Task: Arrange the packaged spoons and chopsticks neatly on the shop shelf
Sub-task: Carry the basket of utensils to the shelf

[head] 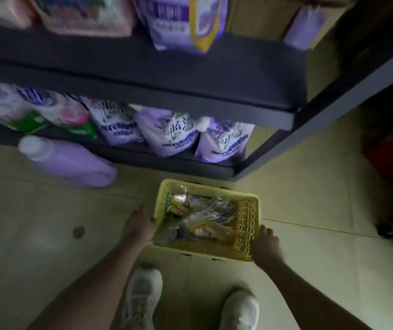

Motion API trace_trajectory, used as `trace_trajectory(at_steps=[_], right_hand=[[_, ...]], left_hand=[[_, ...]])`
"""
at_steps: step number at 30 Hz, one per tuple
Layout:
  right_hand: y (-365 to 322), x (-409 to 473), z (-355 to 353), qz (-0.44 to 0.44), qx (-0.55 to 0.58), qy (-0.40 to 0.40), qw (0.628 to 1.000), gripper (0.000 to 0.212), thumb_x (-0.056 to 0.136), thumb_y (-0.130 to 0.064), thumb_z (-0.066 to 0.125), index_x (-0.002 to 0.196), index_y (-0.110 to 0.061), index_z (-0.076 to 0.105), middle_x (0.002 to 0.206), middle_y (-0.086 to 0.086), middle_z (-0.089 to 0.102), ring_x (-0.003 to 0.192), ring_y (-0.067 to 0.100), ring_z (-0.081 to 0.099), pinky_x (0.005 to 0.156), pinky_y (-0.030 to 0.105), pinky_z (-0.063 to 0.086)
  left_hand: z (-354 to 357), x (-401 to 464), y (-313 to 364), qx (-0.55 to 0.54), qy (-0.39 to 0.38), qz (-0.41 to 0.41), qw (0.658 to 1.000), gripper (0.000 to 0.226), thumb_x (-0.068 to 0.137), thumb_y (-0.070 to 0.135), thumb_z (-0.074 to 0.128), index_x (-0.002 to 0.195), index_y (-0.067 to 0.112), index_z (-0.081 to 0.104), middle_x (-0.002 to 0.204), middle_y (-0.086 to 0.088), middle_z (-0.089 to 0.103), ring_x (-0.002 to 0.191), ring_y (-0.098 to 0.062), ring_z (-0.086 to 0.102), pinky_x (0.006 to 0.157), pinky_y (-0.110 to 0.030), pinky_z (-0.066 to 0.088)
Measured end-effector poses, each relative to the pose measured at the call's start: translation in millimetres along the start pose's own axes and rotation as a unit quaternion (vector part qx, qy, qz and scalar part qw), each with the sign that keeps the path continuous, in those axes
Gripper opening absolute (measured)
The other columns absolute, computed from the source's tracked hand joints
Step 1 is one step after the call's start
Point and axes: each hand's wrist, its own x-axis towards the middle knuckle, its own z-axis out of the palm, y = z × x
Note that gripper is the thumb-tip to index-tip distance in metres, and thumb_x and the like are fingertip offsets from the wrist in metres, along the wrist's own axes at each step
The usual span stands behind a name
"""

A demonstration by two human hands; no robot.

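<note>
Yellow basket (247, 220) sits on the tiled floor (47, 234) before the dark shelf (143, 75). Packaged spoons and chopsticks (205, 217) lie jumbled inside it. Left hand (139, 226) holds the basket's left rim, grip closed on it. Right hand (265, 246) holds the near right corner, grip likewise closed. Purple bottle (71, 163) lies on the floor, left of the basket.

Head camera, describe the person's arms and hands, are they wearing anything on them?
Both forearms are bare, with no sleeves, gloves or watch in view. The left hand shows dark nail polish; the right hand is too blurred to tell. Nothing else is visibly worn.
</note>
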Motion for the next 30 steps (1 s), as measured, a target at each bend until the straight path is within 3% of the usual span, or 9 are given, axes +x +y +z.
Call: trace_trajectory(at_steps=[3,5,7,9,12,16,20,26,30], right_hand=[[-1.1,46.9,20.5,0.047,0.136,0.059,0.988,0.049,0.089,-0.014,0.047,0.135,-0.007,0.029,0.129,0.017,0.047,0.115,0.035,0.049,0.093,0.047,0.046],[-4.2,69.4,25.9,0.071,0.216,0.082,0.970,0.031,0.090,-0.009,0.044,0.119,-0.004,0.038,0.115,0.020,0.055,0.095,0.033,0.056,0.078,0.045,0.050],[-2.0,80.6,28.6,0.084,0.233,0.110,0.963,0.016,0.089,-0.006,0.042,0.105,-0.005,0.042,0.103,0.017,0.059,0.078,0.026,0.052,0.065,0.036,0.045],[-1.7,75.3,18.0,0.080,0.207,0.120,0.968,0.015,0.086,-0.007,0.046,0.101,-0.006,0.045,0.091,0.011,0.057,0.072,0.023,0.049,0.062,0.033,0.042],[-4.0,47.6,-12.5,0.037,0.197,0.109,0.974,0.009,0.081,-0.008,0.048,0.090,-0.010,0.046,0.073,0.001,0.053,0.061,0.019,0.049,0.052,0.027,0.039],[-18.9,-17.9,-80.6,-0.023,0.216,0.110,0.970,0.003,0.077,-0.007,0.050,0.075,-0.009,0.049,0.071,0.008,0.056,0.065,0.026,0.054,0.055,0.033,0.045],[-44.8,-104.9,-156.9,-0.075,0.202,0.118,0.969,0.008,0.080,-0.010,0.055,0.076,-0.003,0.053,0.073,0.015,0.058,0.070,0.032,0.055,0.062,0.040,0.048],[-103.4,-248.9,-250.7,-0.170,0.168,0.086,0.967,0.019,0.082,-0.013,0.053,0.065,-0.017,0.045,0.064,0.001,0.054,0.066,0.026,0.054,0.051,0.029,0.037],[-167.2,-325.7,-287.7,-0.260,0.105,0.054,0.958,0.008,0.082,-0.013,0.054,0.076,-0.009,0.055,0.073,0.011,0.062,0.071,0.030,0.059,0.056,0.030,0.036]], left_hand=[[27.6,38.3,0.1,-0.067,0.000,-0.013,0.998,0.042,0.087,0.027,0.055,0.121,0.004,0.049,0.117,-0.021,0.060,0.106,-0.037,0.057,0.083,-0.038,0.048],[40.7,56.5,1.4,-0.103,-0.010,-0.016,0.995,0.035,0.086,0.026,0.059,0.112,0.003,0.058,0.109,-0.020,0.064,0.099,-0.035,0.060,0.075,-0.033,0.046],[49.8,63.3,-1.1,-0.133,0.001,-0.022,0.991,0.028,0.086,0.020,0.058,0.105,0.000,0.061,0.103,-0.023,0.064,0.094,-0.036,0.062,0.075,-0.036,0.048],[45.3,58.5,-0.9,-0.150,0.008,-0.027,0.988,0.025,0.088,0.017,0.055,0.101,-0.004,0.061,0.098,-0.023,0.065,0.090,-0.036,0.062,0.074,-0.039,0.050],[15.8,29.8,-2.3,-0.132,0.028,-0.027,0.991,0.025,0.089,0.017,0.055,0.098,-0.004,0.063,0.089,-0.018,0.063,0.084,-0.033,0.061,0.053,-0.026,0.037],[-52.1,-34.4,-9.9,-0.088,0.085,0.012,0.992,0.029,0.087,0.023,0.056,0.104,0.001,0.061,0.101,-0.023,0.067,0.093,-0.039,0.061,0.073,-0.036,0.046],[-137.0,-126.9,-13.8,-0.066,0.143,0.019,0.987,0.033,0.087,0.022,0.056,0.110,0.002,0.045,0.094,-0.027,0.064,0.089,-0.044,0.059,0.062,-0.037,0.037],[-247.7,-279.1,-46.1,-0.086,0.189,-0.030,0.978,0.027,0.089,0.028,0.051,0.105,0.007,0.044,0.090,-0.020,0.064,0.084,-0.039,0.062,0.063,-0.039,0.044],[-307.3,-350.2,-94.7,-0.139,0.211,-0.079,0.964,0.018,0.088,0.027,0.051,0.096,0.012,0.044,0.087,-0.015,0.062,0.080,-0.034,0.062,0.061,-0.034,0.041]])
